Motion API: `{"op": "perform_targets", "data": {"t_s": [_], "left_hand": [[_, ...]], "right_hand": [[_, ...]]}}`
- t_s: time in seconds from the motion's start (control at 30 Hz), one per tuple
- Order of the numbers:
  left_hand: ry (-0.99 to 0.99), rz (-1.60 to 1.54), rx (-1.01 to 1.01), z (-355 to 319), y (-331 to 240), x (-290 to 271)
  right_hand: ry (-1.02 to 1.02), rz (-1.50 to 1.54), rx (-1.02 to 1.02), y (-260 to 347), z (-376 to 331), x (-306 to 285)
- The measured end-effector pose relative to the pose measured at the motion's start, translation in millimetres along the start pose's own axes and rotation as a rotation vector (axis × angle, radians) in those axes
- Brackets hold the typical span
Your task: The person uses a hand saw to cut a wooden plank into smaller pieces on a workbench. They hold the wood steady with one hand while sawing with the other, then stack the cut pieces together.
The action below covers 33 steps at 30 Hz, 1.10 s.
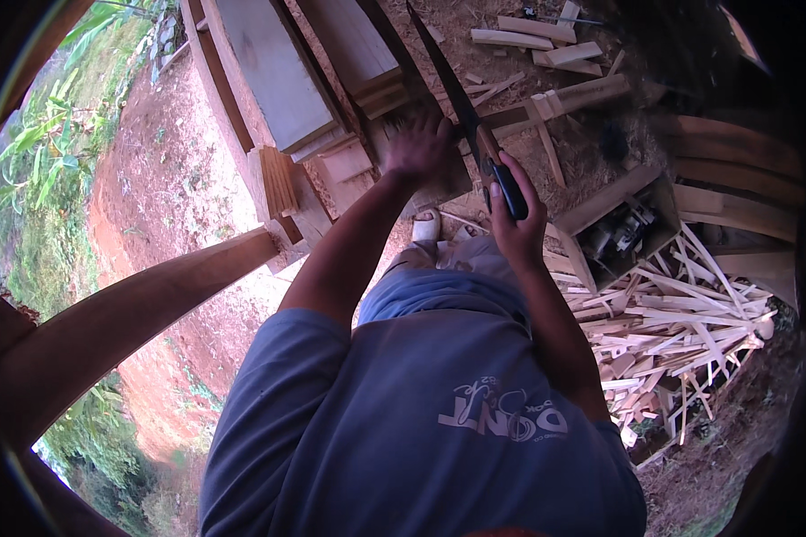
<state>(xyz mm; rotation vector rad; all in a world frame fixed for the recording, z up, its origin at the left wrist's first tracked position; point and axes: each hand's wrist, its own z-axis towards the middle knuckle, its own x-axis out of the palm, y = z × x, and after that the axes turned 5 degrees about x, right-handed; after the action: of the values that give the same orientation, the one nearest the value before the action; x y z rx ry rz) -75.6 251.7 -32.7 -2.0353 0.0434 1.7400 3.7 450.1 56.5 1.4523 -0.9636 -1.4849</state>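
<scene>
Both hands grip: right hand (513, 217) saw handle (509, 190), left hand (418, 145) seemingly wood (439, 179).

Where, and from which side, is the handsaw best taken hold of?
By the dark handle at the near end of the handsaw, coming from the person's side. The long blade points away, so the handle is the only safe part; the right hand has its grip there.

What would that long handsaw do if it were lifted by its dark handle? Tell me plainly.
The handsaw has a long, thin, tapering blade, so it would probably flex and wobble toward the tip. The right hand wraps its fingers fully around the grip, so slipping seems unlikely. It looks light for its length, though front-heavy.
</scene>
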Motion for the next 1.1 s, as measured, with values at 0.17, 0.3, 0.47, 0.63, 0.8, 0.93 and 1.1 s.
{"op": "perform_targets", "data": {"t_s": [0.17,0.3,0.47,0.63,0.8,0.93,1.1], "left_hand": [[-0.15,-0.007,0.026,2,2,10],[-0.141,-0.034,0.005,0,4,11],[-0.152,-0.047,0.041,2,6,10],[-0.165,-0.034,0.06,-3,3,3],[-0.081,-0.063,0.042,0,1,-3],[-0.19,-0.03,0.079,3,6,7],[-0.161,-0.026,0.106,3,2,1]], "right_hand": [[0.047,-0.048,0.161,11,-70,-45],[0.087,-0.17,0.217,40,-129,-94],[0.132,-0.26,0.156,63,-145,-114],[0.054,-0.154,0.014,33,-71,-53],[0.025,0.007,0.006,6,24,12],[-0.018,0.069,-0.029,8,31,15],[-0.104,0.189,0.073,36,18,-11]]}}
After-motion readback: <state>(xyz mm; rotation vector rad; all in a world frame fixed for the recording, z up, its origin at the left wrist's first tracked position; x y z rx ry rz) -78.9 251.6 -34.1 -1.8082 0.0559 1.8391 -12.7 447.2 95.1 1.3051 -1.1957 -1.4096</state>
